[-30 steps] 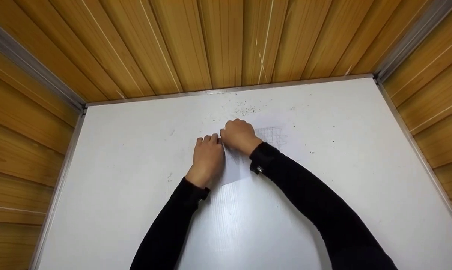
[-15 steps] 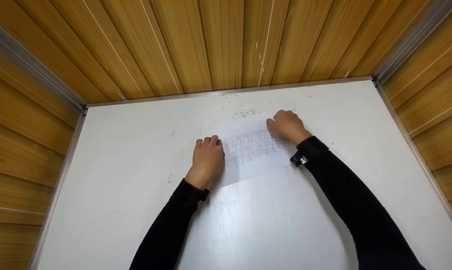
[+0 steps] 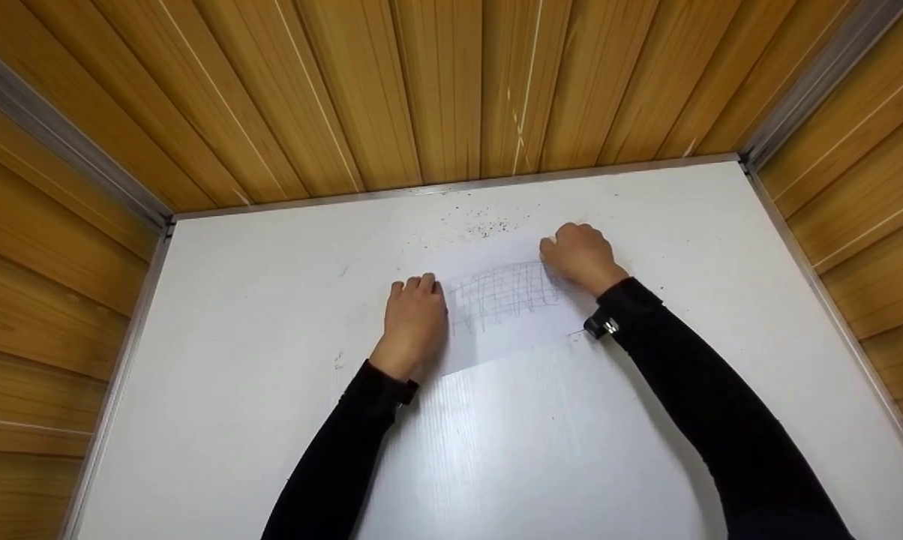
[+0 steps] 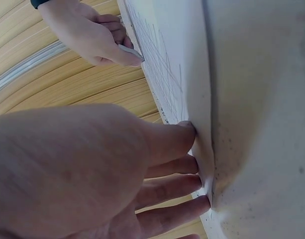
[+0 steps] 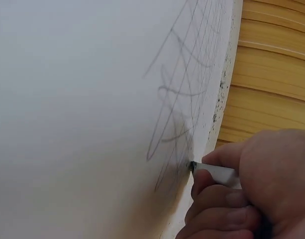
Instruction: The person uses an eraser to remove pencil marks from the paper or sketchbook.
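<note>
A white sheet of paper (image 3: 508, 334) with a pencil-drawn grid (image 3: 504, 292) lies on the white table. My left hand (image 3: 414, 322) rests at its left edge. In the left wrist view, the thumb and fairly straight fingers (image 4: 169, 186) press along that edge, which lifts slightly. My right hand (image 3: 583, 259) is over the upper right part of the sheet. In the right wrist view it pinches a small white eraser (image 5: 218, 173) between thumb and curled fingers. The eraser's dark, smudged tip touches the paper near the pencil lines. The sheet's far right edge is partly hidden by this hand.
Dark eraser crumbs (image 3: 489, 225) are scattered on the table (image 3: 271, 300) beyond the sheet. Wood-patterned panels (image 3: 451, 90) with metal edging enclose the back and both sides.
My right hand has moved right, from beside the left hand to the sheet's upper right, uncovering the drawn grid. During the last half second it shifts only slightly. My left hand stays put.
</note>
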`<action>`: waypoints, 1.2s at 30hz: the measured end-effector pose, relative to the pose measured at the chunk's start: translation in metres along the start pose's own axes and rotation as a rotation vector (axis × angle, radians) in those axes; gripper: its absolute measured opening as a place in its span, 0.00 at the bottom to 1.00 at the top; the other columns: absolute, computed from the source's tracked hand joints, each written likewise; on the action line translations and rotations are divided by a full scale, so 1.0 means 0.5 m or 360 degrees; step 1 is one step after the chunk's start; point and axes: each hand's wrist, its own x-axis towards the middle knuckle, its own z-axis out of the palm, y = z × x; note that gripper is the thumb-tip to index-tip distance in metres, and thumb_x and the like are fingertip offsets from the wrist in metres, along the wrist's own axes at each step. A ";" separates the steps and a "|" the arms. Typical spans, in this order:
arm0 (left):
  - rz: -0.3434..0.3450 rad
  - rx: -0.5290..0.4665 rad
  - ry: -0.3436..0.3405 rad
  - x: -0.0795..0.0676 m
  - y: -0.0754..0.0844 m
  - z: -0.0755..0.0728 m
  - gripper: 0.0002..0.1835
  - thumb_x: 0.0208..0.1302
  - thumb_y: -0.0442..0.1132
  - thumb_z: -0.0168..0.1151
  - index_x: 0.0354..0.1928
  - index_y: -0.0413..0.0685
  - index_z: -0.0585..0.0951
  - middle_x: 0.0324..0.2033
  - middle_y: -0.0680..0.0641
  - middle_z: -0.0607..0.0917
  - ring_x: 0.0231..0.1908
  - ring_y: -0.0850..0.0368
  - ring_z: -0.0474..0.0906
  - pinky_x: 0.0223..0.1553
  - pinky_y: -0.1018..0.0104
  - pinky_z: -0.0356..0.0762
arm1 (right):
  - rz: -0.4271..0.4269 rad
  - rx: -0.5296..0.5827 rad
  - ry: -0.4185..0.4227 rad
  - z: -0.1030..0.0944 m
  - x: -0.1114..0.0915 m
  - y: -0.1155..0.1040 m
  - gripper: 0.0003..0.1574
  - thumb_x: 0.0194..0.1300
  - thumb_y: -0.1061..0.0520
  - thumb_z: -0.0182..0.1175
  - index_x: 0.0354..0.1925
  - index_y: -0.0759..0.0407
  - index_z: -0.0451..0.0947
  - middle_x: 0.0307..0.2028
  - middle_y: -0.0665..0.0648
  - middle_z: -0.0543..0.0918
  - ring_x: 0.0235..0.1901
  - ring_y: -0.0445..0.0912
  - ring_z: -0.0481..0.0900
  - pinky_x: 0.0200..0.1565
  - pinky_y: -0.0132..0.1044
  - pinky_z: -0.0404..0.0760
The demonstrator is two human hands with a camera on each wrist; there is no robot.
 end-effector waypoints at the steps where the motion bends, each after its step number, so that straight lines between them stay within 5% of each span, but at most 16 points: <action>1: -0.0002 0.0008 0.0009 0.000 0.000 0.000 0.18 0.81 0.38 0.61 0.64 0.35 0.87 0.58 0.42 0.87 0.61 0.42 0.86 0.64 0.46 0.80 | -0.0012 0.0019 0.0003 0.004 0.001 -0.007 0.38 0.85 0.43 0.46 0.65 0.75 0.80 0.61 0.75 0.84 0.57 0.66 0.83 0.63 0.61 0.82; 8: 0.0010 0.0013 0.0037 0.001 0.003 -0.001 0.18 0.81 0.34 0.57 0.63 0.34 0.87 0.56 0.42 0.88 0.60 0.42 0.86 0.62 0.47 0.81 | -0.0225 0.0054 -0.0040 0.061 -0.006 -0.100 0.35 0.85 0.41 0.49 0.60 0.71 0.84 0.59 0.73 0.87 0.57 0.65 0.86 0.64 0.61 0.83; 14: 0.0027 0.0041 0.0098 -0.003 0.008 -0.002 0.17 0.80 0.35 0.58 0.61 0.37 0.88 0.53 0.44 0.87 0.57 0.44 0.87 0.60 0.49 0.82 | -0.0443 -0.0131 -0.0115 0.118 -0.033 -0.208 0.32 0.84 0.42 0.50 0.49 0.67 0.87 0.53 0.71 0.89 0.53 0.65 0.88 0.59 0.60 0.86; 19: 0.0042 0.0058 0.0133 -0.005 0.008 -0.005 0.16 0.78 0.34 0.59 0.59 0.39 0.89 0.52 0.45 0.87 0.55 0.45 0.86 0.58 0.50 0.82 | -0.0420 -0.0229 -0.0135 0.136 -0.039 -0.257 0.31 0.84 0.43 0.50 0.45 0.66 0.89 0.51 0.70 0.90 0.52 0.64 0.89 0.55 0.59 0.89; 26: 0.0005 0.0038 0.0112 -0.009 0.010 -0.009 0.18 0.79 0.35 0.57 0.61 0.37 0.88 0.53 0.44 0.87 0.56 0.44 0.86 0.59 0.48 0.80 | -0.0389 -0.0208 -0.0095 0.150 0.004 -0.216 0.28 0.79 0.42 0.55 0.37 0.62 0.88 0.47 0.69 0.90 0.44 0.64 0.89 0.47 0.59 0.88; 31: -0.0006 0.0044 0.0065 -0.008 0.012 -0.008 0.19 0.80 0.40 0.62 0.63 0.37 0.87 0.56 0.44 0.87 0.60 0.44 0.86 0.62 0.48 0.80 | -0.0324 -0.0149 -0.0054 0.095 -0.031 -0.176 0.30 0.82 0.44 0.54 0.46 0.69 0.88 0.50 0.72 0.89 0.49 0.66 0.88 0.54 0.61 0.87; 36: -0.0010 0.0061 0.0032 -0.008 0.007 -0.011 0.22 0.80 0.44 0.65 0.66 0.37 0.86 0.61 0.43 0.87 0.64 0.44 0.85 0.65 0.47 0.80 | -0.0240 -0.0045 -0.0004 0.051 -0.026 -0.086 0.33 0.82 0.43 0.51 0.49 0.71 0.86 0.49 0.73 0.87 0.48 0.65 0.85 0.55 0.61 0.85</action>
